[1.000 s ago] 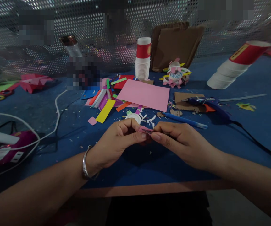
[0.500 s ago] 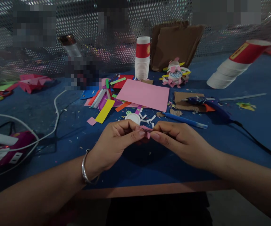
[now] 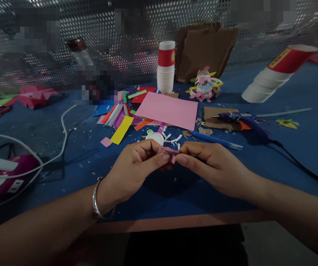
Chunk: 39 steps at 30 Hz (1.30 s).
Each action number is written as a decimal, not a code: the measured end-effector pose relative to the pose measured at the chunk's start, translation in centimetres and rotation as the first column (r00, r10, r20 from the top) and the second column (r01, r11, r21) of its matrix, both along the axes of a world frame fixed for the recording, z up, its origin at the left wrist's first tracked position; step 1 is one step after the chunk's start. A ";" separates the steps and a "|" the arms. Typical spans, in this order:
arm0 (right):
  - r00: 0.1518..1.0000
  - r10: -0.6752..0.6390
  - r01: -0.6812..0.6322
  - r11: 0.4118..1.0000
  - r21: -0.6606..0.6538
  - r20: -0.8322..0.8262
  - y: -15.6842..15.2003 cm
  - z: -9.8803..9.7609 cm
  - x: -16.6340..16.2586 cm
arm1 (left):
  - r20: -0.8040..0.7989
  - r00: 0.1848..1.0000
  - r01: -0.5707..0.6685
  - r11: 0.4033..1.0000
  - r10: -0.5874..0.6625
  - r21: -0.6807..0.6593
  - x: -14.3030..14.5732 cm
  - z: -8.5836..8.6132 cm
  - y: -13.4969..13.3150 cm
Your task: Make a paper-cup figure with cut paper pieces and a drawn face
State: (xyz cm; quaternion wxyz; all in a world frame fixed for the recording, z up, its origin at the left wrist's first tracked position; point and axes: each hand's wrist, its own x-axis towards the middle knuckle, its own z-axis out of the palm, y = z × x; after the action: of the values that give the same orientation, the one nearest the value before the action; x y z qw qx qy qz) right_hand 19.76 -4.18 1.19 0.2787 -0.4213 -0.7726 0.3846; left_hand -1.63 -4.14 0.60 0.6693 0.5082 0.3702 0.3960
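Between my two hands is a small piece of pink paper, folded or bent, held above the near part of the blue table. My left hand, with a silver bangle at the wrist, pinches its left side between thumb and fingers. At its right side, my right hand is closed in a pinch too. The fingers hide much of the piece. Just beyond the fingertips lies a white round disc, partly covered by my left hand. A large pink paper sheet lies farther back.
A glue gun rests on cardboard at the right, its black cord running right. Nearby lies a blue pen. Paper cup stacks stand behind, beside a decorated paper figure. A white cable loops at left; paper strips lie mid-table.
The view has shifted very slightly. Both hands keep their pinch on the pink paper, which looks turned a little; nothing else has moved.
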 end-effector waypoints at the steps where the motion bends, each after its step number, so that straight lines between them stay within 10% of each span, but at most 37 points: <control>1: 1.000 -0.004 0.004 1.000 -0.007 -0.004 0.0 -0.1 0.0 | 0.000 1.000 0.002 1.000 -0.002 0.003 0.0 0.0 0.0; 16: 1.000 0.007 -0.006 0.994 0.107 -0.012 -0.2 -0.1 -0.3 | -0.176 0.983 -0.024 0.985 0.055 0.172 0.0 0.4 -0.5; 39: 1.000 0.026 -0.026 0.995 0.096 0.006 0.0 -0.2 -0.2 | 0.024 0.999 -0.024 1.000 0.024 -0.013 0.5 -0.3 -0.6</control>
State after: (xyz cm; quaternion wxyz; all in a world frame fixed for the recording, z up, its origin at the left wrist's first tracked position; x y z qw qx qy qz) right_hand 19.61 -4.22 1.01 0.2916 -0.3983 -0.7964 0.3495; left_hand -1.17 -4.75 0.28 0.6722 0.4947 0.3704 0.4078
